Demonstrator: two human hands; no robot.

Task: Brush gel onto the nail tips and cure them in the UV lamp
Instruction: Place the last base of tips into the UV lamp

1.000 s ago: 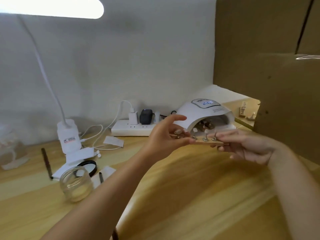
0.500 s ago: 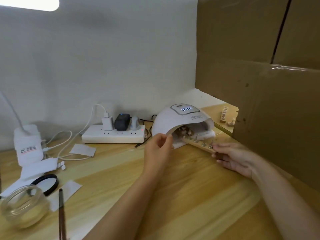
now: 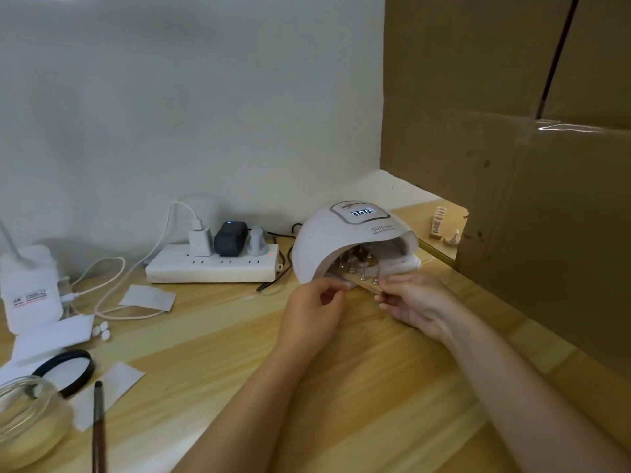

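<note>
Fingers [image 3: 397,283] on wooden strip [image 3: 367,284] under lamp [image 3: 345,240]

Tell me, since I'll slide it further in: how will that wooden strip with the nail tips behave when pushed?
The wooden strip looks stiff and thin, so it should slide flat. It is narrow, so an off-centre push might swivel it. The nail tips stand on small upright stands, probably easy to knock against the UV lamp.

I am sliding the wooden strip [image 3: 367,283] of nail tips deeper into the UV lamp [image 3: 345,240], my left hand [image 3: 314,308] dropping below its mouth.
</note>
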